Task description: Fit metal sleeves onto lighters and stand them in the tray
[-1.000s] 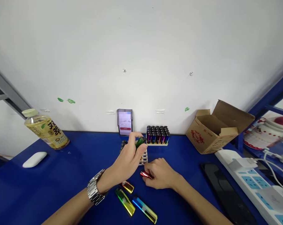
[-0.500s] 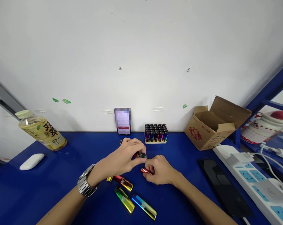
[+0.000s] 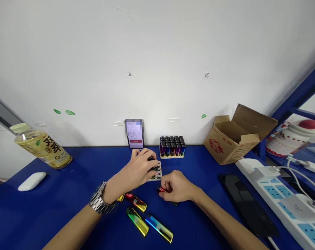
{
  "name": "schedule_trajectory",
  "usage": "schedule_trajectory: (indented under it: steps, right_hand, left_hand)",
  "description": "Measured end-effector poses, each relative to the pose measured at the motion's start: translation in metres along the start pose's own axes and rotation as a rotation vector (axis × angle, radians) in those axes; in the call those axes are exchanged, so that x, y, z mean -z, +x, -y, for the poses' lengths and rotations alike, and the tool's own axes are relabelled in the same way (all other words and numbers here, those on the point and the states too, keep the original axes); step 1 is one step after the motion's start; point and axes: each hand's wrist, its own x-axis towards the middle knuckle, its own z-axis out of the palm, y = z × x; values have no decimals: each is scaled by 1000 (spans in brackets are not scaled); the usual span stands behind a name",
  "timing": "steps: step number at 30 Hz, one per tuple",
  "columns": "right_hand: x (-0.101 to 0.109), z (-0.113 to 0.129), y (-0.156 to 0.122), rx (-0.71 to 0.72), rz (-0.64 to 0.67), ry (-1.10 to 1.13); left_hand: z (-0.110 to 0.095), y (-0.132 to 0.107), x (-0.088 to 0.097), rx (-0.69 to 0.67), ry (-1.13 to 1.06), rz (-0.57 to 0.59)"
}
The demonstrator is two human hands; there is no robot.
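My left hand (image 3: 136, 170), with a metal watch (image 3: 101, 199) on its wrist, reaches over a white tray with holes (image 3: 159, 172). Its fingers are closed around a dark-topped lighter (image 3: 154, 168), mostly hidden by the hand, at the tray's holes. Just to the right my right hand (image 3: 178, 187) is curled around a red lighter (image 3: 162, 189). A thin green end (image 3: 174, 203) shows under that hand. Nearer me lie a red-gold lighter (image 3: 136, 201), a green-yellow lighter (image 3: 137, 221) and a blue-gold lighter (image 3: 159, 227). A yellow piece (image 3: 121, 198) peeks out by my left wrist.
A full rack of lighters (image 3: 172, 147) stands by the wall, right of an upright phone (image 3: 135, 133). On the right are an open carton (image 3: 225, 146), a black phone (image 3: 247, 205) and a power strip (image 3: 274, 194). A drink bottle (image 3: 42, 146) and white case (image 3: 32, 181) sit left.
My left hand has turned down and brought its lighter to the tray, whose holes now show. My right hand stays nearly in place with the red lighter. The view has shifted slightly.
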Motion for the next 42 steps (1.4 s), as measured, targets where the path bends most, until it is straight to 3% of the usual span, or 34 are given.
schedule_trajectory:
  steps: [3,6,9,12,14,17,21,24,28,32,34,38,42]
  right_hand:
    - [10,-1,-1,-10,125,342]
    - [16,-7,-3,-23,125,602]
    - [15,-14,-2,-21,-40,777]
    - [10,-16,0,40,-330,871]
    - [6,-14,3,76,-492,889]
    - [0,-6,5,132,-588,897]
    - [-5,6,4,207,-551,884]
    - [-3,8,2,254,-496,849]
    - [2,-5,5,268,-553,899]
    - [2,-23,9,115,-525,869]
    - [1,-27,10,63,-474,818]
    - [1,-26,9,46,-399,701]
    - [1,-24,8,45,-383,650]
  left_hand:
    - [0,1,1,-8,-54,7]
    - [-1,0,0,-4,-45,10]
    - [-3,-2,1,-30,77,-31]
    - [-9,-2,4,-29,121,-92]
    - [-15,0,5,31,82,-166]
    - [-25,3,5,120,-86,-206]
    - [-38,4,4,83,-296,-111]
    - [-42,2,5,45,-352,-115]
    - [-38,2,4,248,-624,-196]
    - [-33,5,-3,353,-1085,-284]
    - [-31,6,-6,410,-1188,-277]
    - [-29,6,-7,514,-1048,-293]
    - [-30,4,-4,511,-851,-306]
